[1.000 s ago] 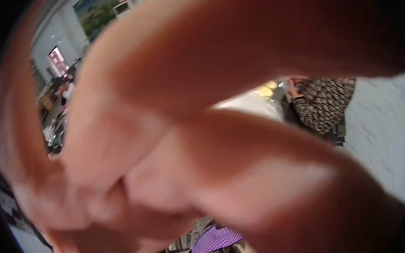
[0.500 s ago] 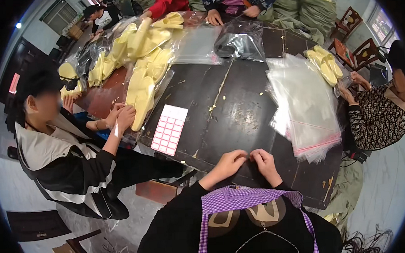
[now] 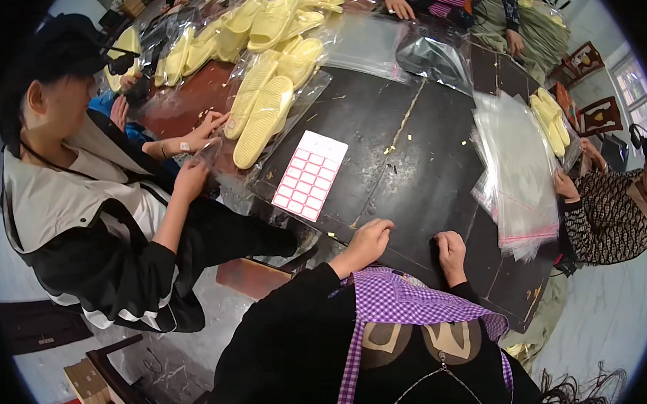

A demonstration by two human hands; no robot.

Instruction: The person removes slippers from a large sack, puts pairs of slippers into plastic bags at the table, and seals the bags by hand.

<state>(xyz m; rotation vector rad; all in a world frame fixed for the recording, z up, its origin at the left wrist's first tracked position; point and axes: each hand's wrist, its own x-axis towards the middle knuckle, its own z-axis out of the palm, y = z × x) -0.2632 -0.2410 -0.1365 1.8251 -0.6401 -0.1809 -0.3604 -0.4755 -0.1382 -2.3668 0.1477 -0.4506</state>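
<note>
1. A person in a black top and purple checked apron (image 3: 409, 307) looks down at a dark counter (image 3: 417, 168).
2. The left hand (image 3: 369, 237) rests at the counter's near edge, fingers curled under; it grips nothing that can be seen.
3. The right hand (image 3: 451, 249) lies just beside it on the counter, loosely fisted, also holding nothing visible.
4. A sheet of pink labels (image 3: 310, 175) lies on the counter, near the left hand and beyond it.
5. A stack of clear bags (image 3: 518, 177) sits to the right of the right hand, reaching the counter's edge.
6. Yellow slippers (image 3: 264, 121) in clear bags lie at the far left of the counter.
7. A seated co-worker in a black and white jacket (image 3: 83, 229) on the left handles a clear bag with both hands.
8. Another person's hand (image 3: 565, 186) touches the stack of bags from the right.
</note>
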